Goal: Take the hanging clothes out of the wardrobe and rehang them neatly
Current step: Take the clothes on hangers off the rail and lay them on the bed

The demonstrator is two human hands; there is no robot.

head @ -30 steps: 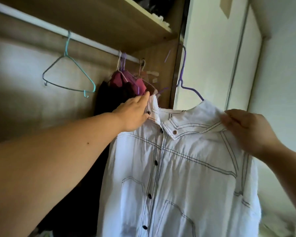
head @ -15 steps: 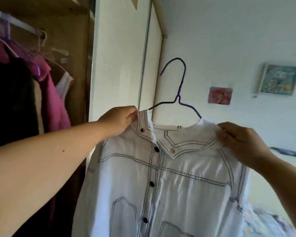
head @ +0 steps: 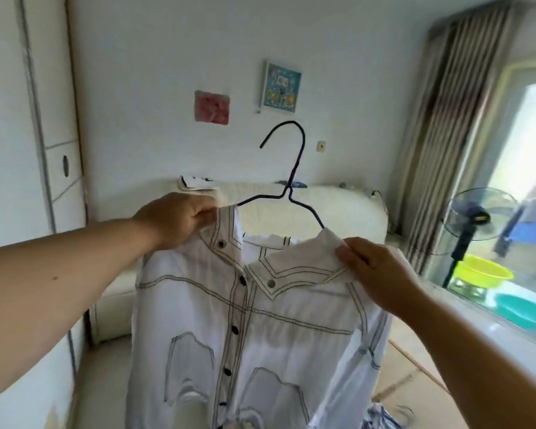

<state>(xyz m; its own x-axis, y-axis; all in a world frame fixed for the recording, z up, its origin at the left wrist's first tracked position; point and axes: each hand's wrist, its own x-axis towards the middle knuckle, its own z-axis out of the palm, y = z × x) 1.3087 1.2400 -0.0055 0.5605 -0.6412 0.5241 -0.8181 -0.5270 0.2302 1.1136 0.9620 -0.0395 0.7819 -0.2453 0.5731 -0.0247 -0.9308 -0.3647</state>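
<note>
Seen from the head camera, we hold a white shirt (head: 270, 329) with dark stitching up between our hands. It hangs on a dark wire hanger (head: 295, 168) whose hook rises above them. Our left hand (head: 180, 219) pinches one end of the collar, and our right hand (head: 375, 270) grips the other. Beyond the right hand stand a fan (head: 474, 218) and a window (head: 532, 181).
</note>
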